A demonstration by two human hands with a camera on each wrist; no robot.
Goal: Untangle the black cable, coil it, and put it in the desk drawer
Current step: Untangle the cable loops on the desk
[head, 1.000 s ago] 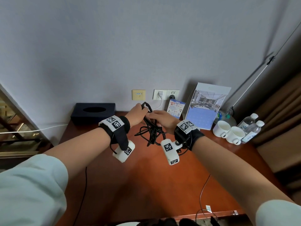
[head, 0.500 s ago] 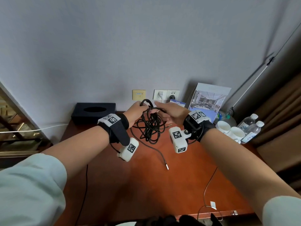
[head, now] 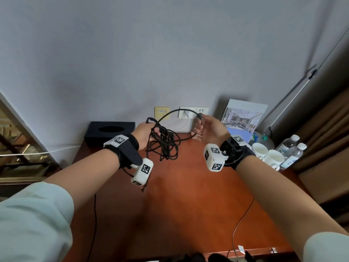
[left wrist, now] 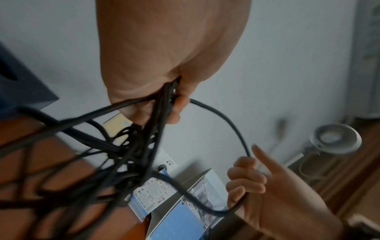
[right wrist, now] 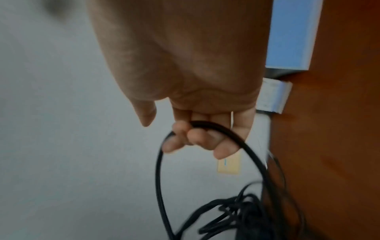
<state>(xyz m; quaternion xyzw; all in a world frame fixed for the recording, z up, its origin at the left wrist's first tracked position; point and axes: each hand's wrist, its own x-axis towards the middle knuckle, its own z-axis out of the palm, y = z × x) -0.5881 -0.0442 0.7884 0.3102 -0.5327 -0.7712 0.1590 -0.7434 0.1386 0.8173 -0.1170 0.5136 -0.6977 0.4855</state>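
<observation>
left hand (head: 144, 133) grips the bunched cable (head: 166, 143) above the desk (head: 188, 195); right hand (head: 211, 130) curls round one strand. pulling that strand hard could tighten the tangle.

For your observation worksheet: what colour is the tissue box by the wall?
Black, or very dark navy; the tissue box shows best in the head view.

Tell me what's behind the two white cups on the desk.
Behind the white cups stands a leaning brochure board and a clear green-capped bottle; the bottle's lower part is hidden by the cups.
</observation>
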